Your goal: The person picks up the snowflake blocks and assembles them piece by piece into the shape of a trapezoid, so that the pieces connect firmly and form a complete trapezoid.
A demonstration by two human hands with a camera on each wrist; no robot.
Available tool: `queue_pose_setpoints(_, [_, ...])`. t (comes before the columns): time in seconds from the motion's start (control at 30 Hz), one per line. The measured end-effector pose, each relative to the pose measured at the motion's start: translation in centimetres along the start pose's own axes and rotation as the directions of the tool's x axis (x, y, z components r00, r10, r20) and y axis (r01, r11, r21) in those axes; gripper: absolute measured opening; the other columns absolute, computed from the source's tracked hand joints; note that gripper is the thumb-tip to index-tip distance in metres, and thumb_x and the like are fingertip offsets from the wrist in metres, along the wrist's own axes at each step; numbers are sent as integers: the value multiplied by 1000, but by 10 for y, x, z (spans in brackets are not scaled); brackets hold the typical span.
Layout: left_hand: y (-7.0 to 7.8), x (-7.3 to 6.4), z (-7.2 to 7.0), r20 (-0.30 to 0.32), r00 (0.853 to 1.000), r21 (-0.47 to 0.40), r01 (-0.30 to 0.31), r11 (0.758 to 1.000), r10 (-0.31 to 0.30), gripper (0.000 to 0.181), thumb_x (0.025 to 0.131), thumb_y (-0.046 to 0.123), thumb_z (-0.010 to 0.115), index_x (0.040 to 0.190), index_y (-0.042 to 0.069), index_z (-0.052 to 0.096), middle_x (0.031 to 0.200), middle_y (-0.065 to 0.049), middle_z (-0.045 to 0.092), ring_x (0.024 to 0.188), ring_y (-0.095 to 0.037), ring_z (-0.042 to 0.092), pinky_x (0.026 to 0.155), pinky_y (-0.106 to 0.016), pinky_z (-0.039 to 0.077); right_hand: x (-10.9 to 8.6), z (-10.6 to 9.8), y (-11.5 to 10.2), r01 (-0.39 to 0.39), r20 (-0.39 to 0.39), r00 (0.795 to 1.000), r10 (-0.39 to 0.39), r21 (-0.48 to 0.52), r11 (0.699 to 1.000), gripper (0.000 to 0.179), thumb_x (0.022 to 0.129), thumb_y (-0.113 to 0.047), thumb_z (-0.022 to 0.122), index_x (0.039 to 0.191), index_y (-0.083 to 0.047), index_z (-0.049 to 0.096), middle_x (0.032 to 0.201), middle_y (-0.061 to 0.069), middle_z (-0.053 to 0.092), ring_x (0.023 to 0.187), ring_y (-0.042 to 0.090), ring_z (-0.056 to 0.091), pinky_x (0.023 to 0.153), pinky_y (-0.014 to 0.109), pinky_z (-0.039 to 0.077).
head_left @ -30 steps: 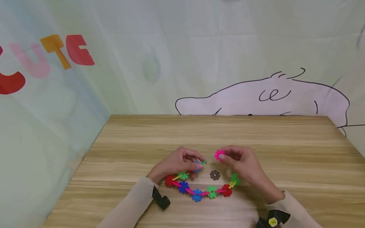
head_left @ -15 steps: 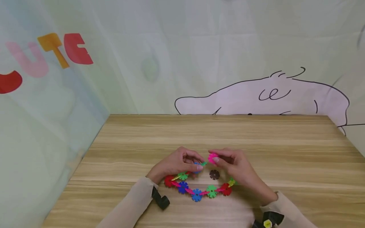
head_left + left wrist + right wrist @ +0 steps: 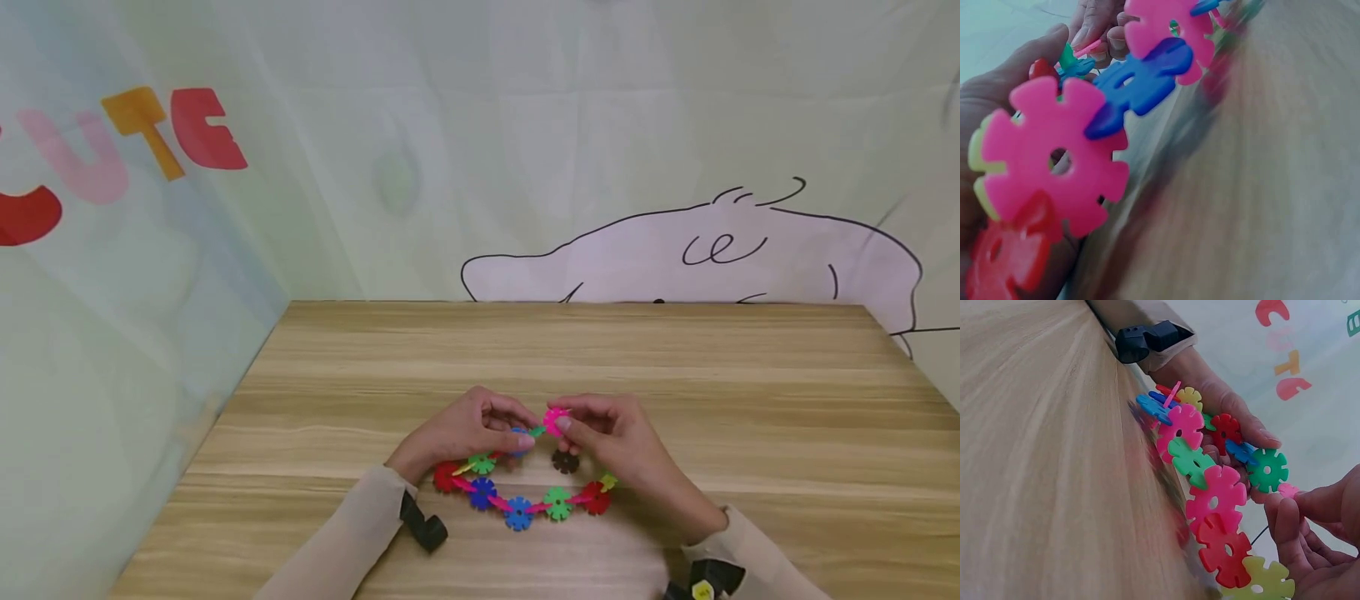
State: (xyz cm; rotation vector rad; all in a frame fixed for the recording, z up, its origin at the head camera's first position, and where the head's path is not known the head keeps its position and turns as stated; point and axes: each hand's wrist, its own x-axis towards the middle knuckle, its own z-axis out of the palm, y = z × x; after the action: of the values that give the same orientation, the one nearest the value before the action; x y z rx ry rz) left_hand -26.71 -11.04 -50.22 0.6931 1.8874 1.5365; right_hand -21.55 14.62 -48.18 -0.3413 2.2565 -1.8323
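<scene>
A chain of notched plastic snowflake discs (image 3: 558, 504) in red, blue, green, pink and yellow curves over the table. My left hand (image 3: 467, 427) pinches it near one end at a blue disc (image 3: 518, 442), with a green end disc (image 3: 1267, 470) sticking out past the fingertips. Between thumb and fingers, my right hand (image 3: 630, 442) holds a pink snowflake disc (image 3: 555, 420). In the right wrist view its edge meets the green disc's rim. The chain's other end runs under the right hand, partly hidden in the head view.
A loose brown snowflake disc (image 3: 565, 462) lies on the wooden table (image 3: 450, 350) just below the right fingers. Printed cloth (image 3: 337, 167) stands behind the table and along its left side. A black camera (image 3: 424, 523) is strapped at the left wrist, another at the right.
My right hand has moved left with the pink disc, bringing it up to the green end disc. The left hand has stayed in place on the chain.
</scene>
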Motion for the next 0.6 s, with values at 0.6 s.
queue_pose_setpoints(0.6, [-1,-1,1,-48,999,104,-16,994,21,29,99,17,79,124,3,79,122,-15,81,88,-5,77,82,-25,62,0,9,1,48,-8,999,-48,-1,999,29,100,-4,72,127,8,74,97,25,81,76,11,78,72,27,65])
